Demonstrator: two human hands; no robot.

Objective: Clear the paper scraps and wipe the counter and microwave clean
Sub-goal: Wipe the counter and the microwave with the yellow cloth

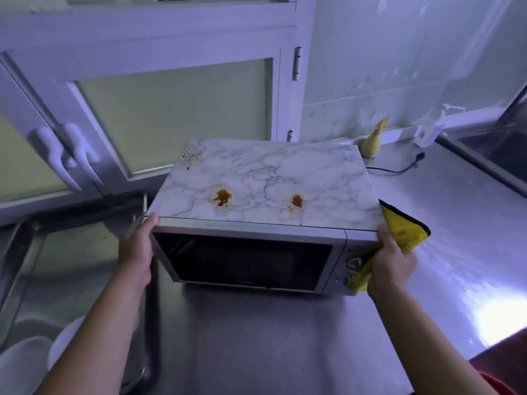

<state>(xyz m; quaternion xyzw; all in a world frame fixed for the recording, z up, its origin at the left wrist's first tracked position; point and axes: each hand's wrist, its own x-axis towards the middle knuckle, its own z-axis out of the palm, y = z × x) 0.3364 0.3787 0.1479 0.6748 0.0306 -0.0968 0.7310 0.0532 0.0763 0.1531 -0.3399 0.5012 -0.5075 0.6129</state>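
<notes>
A silver microwave [245, 259] with a marble-patterned top stands on the steel counter [273, 332] in the middle of the view. Two brown sauce stains [222, 197] mark the top, plus a patch of brown specks [191, 157] at its back left corner. My left hand [139, 246] grips the microwave's front left corner. My right hand [392, 259] presses a yellow cloth [405, 230] against the front right corner, over the control knobs. No paper scraps are visible.
A sink [65, 269] lies left of the microwave, with white bowls [34, 363] at its near end. A black power cord [399, 168] and a crumpled yellow item [373, 143] lie behind the microwave on the right. White cabinet doors [171, 115] stand behind.
</notes>
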